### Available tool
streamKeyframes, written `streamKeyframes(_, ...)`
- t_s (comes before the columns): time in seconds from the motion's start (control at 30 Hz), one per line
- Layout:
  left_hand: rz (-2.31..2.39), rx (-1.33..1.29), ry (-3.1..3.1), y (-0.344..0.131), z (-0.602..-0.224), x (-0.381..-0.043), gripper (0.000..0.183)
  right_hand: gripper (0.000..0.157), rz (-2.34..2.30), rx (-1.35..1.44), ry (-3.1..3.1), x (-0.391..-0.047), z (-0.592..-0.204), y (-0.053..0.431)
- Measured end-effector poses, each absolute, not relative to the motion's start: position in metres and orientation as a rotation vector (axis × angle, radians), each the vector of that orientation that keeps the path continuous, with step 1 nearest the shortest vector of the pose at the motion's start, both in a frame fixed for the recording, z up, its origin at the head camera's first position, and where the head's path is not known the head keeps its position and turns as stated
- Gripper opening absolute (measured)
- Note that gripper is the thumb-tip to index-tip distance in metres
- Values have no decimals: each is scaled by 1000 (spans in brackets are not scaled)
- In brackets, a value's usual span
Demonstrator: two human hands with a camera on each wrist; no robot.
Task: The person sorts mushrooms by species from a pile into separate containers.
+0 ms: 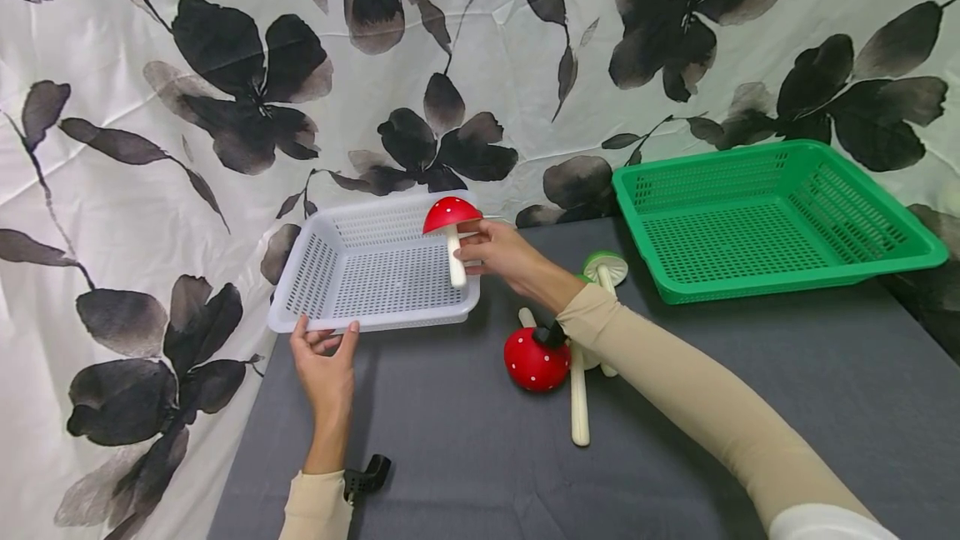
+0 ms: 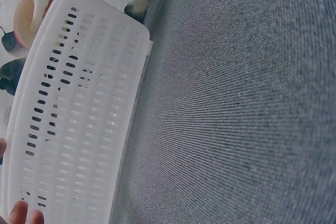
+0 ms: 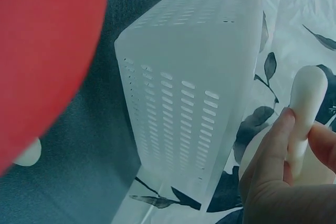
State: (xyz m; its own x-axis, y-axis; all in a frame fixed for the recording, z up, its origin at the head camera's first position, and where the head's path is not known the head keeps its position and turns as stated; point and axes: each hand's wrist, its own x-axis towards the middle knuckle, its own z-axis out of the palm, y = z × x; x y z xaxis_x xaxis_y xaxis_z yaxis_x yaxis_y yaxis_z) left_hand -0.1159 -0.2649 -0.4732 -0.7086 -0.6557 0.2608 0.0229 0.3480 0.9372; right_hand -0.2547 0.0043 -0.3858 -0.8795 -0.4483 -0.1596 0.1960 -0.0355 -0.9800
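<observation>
My right hand [image 1: 498, 250] pinches the pale stem of a red toy mushroom [image 1: 450, 212] with white dots. It holds the mushroom upright over the right end of a white plastic basket [image 1: 375, 325]. In the right wrist view, thumb and fingers close round the stem [image 3: 308, 93]. At the basket's near left rim, my left hand [image 1: 326, 369] grips the edge, with fingertips [image 2: 19, 212] against the slotted outer wall in the left wrist view. Another red mushroom [image 1: 534, 363] lies on the table below my right forearm, beside a green-capped one [image 1: 606, 265] and more pale stems [image 1: 580, 407], partly hidden by the sleeve.
A green plastic basket [image 1: 795, 277] stands at the back right of the grey-covered table [image 1: 450, 457]. Behind everything hangs a white cloth [image 1: 525, 107] with dark flowers. Black straps with small cameras are on both wrists.
</observation>
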Motion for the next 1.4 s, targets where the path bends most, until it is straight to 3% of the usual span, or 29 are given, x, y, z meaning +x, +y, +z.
streamKeyframes(1.13, -1379, 568, -1997, -262, -474, -120, 85, 53, -1946, -167, 1784, -276, -385, -24)
streamKeyframes(1.4, -1389, 582, -1980, -264, -473, -118, 84, 53, -1561, -356, 2168, -265, -371, -14)
